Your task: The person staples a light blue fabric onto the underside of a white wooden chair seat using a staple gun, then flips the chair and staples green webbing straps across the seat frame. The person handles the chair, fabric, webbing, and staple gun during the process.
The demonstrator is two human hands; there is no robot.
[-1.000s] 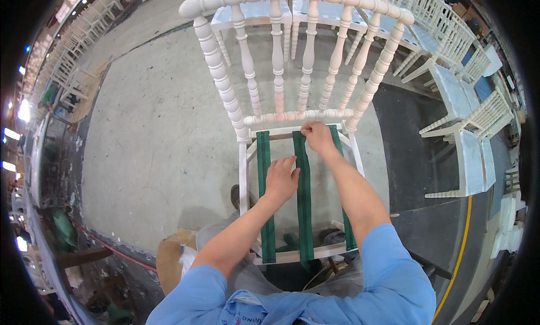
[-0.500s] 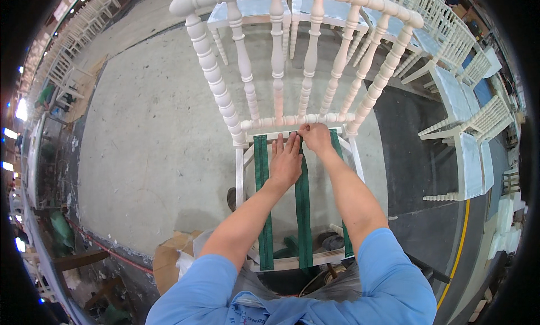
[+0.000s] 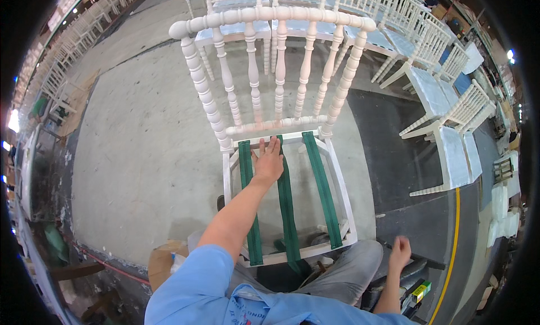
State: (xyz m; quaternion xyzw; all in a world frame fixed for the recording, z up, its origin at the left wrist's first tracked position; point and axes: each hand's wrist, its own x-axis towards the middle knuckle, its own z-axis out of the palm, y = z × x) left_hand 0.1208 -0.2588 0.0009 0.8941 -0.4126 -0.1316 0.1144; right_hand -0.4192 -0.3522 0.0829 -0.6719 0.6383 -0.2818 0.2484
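Note:
A white spindle-back chair [image 3: 270, 72] stands in front of me with an open seat frame [image 3: 340, 181]. Three green webbing straps run front to back across it: left strap [image 3: 251, 223], middle strap [image 3: 287, 207], right strap [image 3: 323, 184]. My left hand [image 3: 268, 162] lies flat with fingers spread on the back part of the frame, between the left and middle straps, touching the middle one. My right hand [image 3: 399, 250] hangs low at my right side near my knee, fingers loosely curled, holding nothing that I can see.
Several white chairs [image 3: 444, 100] stand in rows at the back and right. A dark mat [image 3: 394, 156] lies right of the chair, with a yellow floor line [image 3: 453, 246] beyond. A cardboard piece [image 3: 163, 257] lies by my left side. A small yellow-green object [image 3: 419, 291] sits near my right leg.
My right hand has left the chair's back rail and dropped down to my right side. My left hand stays on the straps near the back of the seat.

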